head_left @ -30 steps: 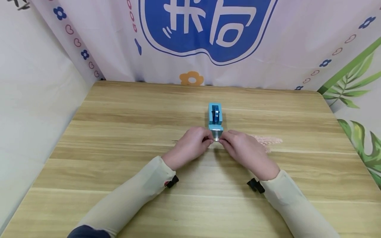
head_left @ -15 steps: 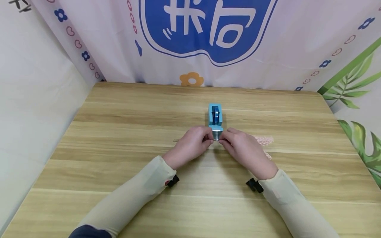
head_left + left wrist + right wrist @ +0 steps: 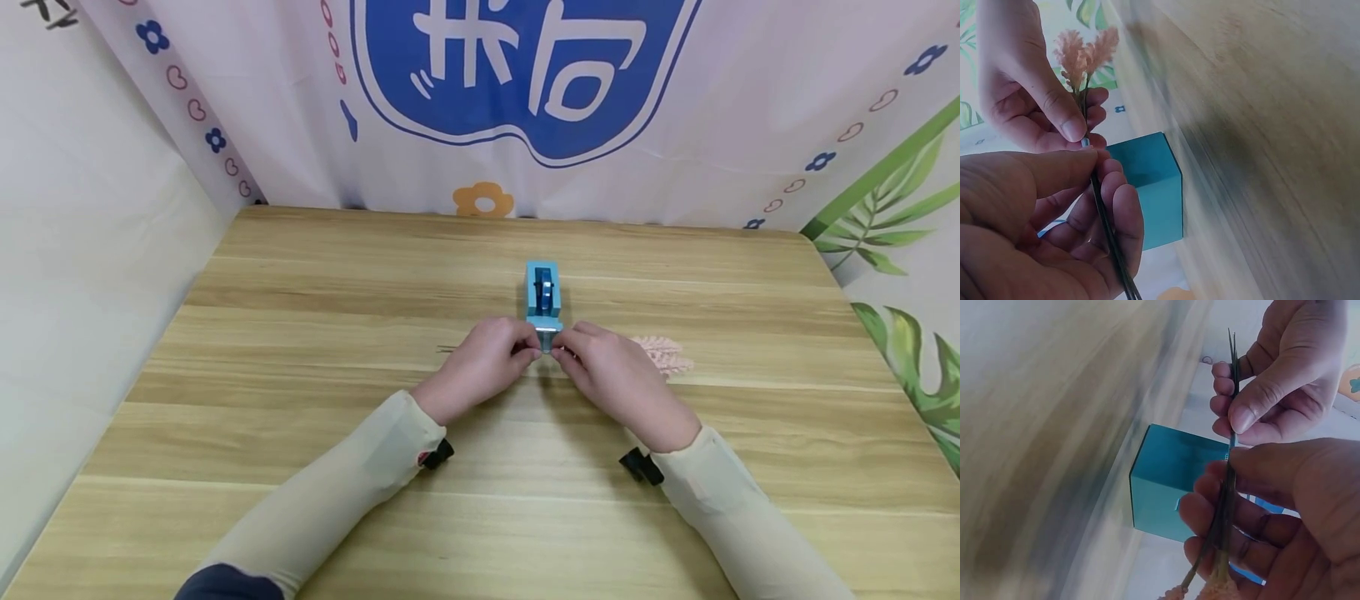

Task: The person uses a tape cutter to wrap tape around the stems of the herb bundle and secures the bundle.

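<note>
My left hand (image 3: 491, 358) and right hand (image 3: 615, 371) meet in front of a light-blue tape dispenser (image 3: 543, 322), fingertips almost together. Between thumb and fingers, each pinches the same thin dark-green flower stems (image 3: 1107, 225). A small shiny piece, apparently tape (image 3: 1085, 142), sits on the stems where the thumbs meet. Fluffy pink flower heads (image 3: 662, 355) stick out beyond the right hand, and bare stem ends (image 3: 1233, 347) beyond the left. Whether the tape still joins the dispenser is hidden by the fingers.
The dispenser, with a blue roll (image 3: 545, 287) inside, stands upright on the wood-grain table (image 3: 337, 275). A printed cloth (image 3: 285, 108) hangs behind the table's far edge. Black wrist cameras (image 3: 642, 467) sit at both sleeve cuffs.
The pink flower heads have shifted and turned beside the right hand. The pale tape strip visible between the fingertips earlier shows less now. Both hands stay nearly in place.
</note>
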{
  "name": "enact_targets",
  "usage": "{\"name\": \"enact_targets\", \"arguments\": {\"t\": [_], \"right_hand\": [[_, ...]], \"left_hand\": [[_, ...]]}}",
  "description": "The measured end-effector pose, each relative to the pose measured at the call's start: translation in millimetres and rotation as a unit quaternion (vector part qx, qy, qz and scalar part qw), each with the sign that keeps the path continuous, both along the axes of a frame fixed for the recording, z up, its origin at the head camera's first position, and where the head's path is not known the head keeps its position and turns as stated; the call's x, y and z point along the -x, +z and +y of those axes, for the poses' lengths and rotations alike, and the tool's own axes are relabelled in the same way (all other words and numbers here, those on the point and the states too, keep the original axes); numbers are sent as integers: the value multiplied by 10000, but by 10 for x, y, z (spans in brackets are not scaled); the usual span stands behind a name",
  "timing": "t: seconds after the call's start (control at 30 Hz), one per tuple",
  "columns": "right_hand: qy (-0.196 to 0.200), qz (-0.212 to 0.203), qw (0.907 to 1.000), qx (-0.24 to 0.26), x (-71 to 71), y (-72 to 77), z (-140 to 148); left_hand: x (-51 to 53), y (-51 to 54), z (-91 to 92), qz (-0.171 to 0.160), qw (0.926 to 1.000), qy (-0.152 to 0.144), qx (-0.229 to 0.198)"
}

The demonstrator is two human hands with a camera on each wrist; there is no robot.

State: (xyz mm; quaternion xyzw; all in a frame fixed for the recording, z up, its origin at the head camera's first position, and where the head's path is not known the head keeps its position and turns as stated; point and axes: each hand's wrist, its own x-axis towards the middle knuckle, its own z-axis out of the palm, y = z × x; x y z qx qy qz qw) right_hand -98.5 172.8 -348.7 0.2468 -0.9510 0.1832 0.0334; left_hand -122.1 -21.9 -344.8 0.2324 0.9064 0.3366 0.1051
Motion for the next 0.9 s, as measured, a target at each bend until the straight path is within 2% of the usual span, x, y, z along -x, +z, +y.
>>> {"name": "enact_targets", "arguments": {"t": [0.23, 0.5, 0.9], "right_hand": [[29, 32, 9999, 97, 15, 5, -4], [-77, -119, 9997, 209, 47, -1, 2], [-258, -754, 9958, 440, 80, 28, -59]], "left_hand": [[14, -8, -2, -34, 10000, 39, -32], [32, 5, -1, 8, 9999, -52, 129], [50, 10, 2, 27, 9999, -53, 143]]}}
